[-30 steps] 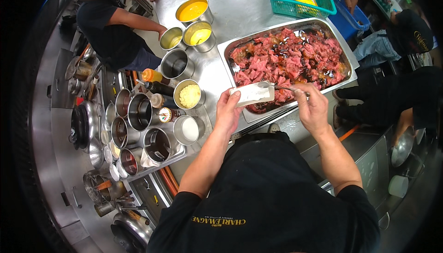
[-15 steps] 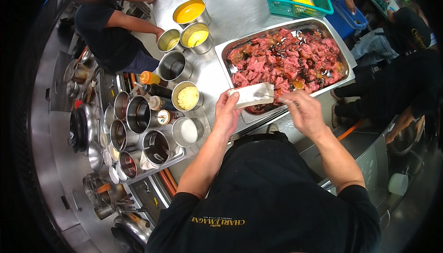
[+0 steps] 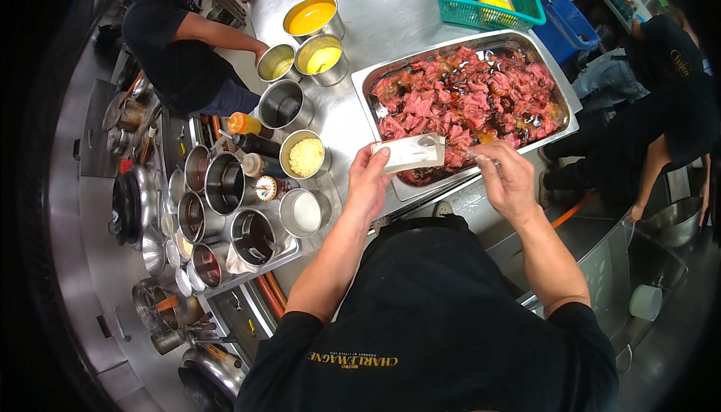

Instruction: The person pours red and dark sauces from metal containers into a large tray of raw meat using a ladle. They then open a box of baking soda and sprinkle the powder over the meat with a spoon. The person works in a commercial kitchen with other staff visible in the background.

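My left hand (image 3: pixel 369 175) grips a small pale rectangular container (image 3: pixel 398 154) with white powder in it, over the near edge of the steel tray (image 3: pixel 360 81). My right hand (image 3: pixel 505 183) is closed on the handle of a metal spoon (image 3: pixel 458 149), whose bowl is at the container's right end. The tray holds thin slices of raw red meat (image 3: pixel 477 100) in dark glossy liquid. To the left stand a steel pot of pale yellow grated food (image 3: pixel 305 156) and a steel pot of white content (image 3: pixel 304 209).
Steel pots (image 3: pixel 285 108), yellow mixtures (image 3: pixel 312 18), bottles (image 3: pixel 255 144) and a green basket (image 3: pixel 488 14) share the steel table (image 3: pixel 368 6). A co-worker (image 3: pixel 173 51) leans at the far left. Others (image 3: pixel 627 149) work at right, near a blue bin (image 3: pixel 563 29) and steel bowl (image 3: pixel 668 220).
My right hand shifted slightly with the spoon while my left hand stayed nearly still. A co-worker at the right moved lower beside a steel bowl.
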A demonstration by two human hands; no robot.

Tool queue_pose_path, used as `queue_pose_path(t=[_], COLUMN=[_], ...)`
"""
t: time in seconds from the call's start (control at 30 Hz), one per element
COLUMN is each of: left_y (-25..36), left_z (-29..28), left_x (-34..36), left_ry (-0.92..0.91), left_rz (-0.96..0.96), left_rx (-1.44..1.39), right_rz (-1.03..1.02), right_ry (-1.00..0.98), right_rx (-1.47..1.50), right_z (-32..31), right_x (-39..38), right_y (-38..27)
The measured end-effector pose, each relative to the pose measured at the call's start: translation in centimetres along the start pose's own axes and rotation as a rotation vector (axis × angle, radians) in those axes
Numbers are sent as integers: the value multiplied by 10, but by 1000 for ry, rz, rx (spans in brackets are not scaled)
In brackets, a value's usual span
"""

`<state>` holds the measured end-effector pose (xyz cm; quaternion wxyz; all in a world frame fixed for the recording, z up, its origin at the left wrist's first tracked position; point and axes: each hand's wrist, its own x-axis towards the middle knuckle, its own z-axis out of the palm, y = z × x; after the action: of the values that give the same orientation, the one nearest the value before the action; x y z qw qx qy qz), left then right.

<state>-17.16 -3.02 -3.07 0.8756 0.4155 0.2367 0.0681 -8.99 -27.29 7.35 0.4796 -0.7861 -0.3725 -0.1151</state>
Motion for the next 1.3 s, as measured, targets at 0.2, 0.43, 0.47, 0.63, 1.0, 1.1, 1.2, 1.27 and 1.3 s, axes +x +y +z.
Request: queue_pose_path(t=[0.2, 0.43, 0.47, 0.63, 1.0, 1.1, 1.2, 1.27, 1.3], left_y=[1, -4, -4, 2, -1, -2, 1, 2, 2], left_z=[6, 0, 0, 3, 3, 0, 5, 8, 8], left_x=[-2, 3, 2, -2, -4, -4, -7, -7, -7], left_ry=[10, -12, -1, 35, 25, 21, 35, 51, 60], left_rz=[-17, 9, 4, -10, -9, 4, 4, -4, -10], left_rx=[6, 7, 14, 27, 45, 49, 35, 25, 25], right_rz=[-39, -33, -24, -74, -79, -82, -81, -62, -53], right_ry=[-122, -137, -149, -100, -146, -114, -109, -153, -176], right_rx=[30, -8, -4, -20, -14, -11, -10, 9, 18], right_z=[11, 8, 9, 4, 7, 5, 0, 8, 10], right_x=[-9, -8, -9, -2, -4, -5, -5, -8, -7], right_y=[6, 3, 4, -3, 0, -2, -6, 2, 4])
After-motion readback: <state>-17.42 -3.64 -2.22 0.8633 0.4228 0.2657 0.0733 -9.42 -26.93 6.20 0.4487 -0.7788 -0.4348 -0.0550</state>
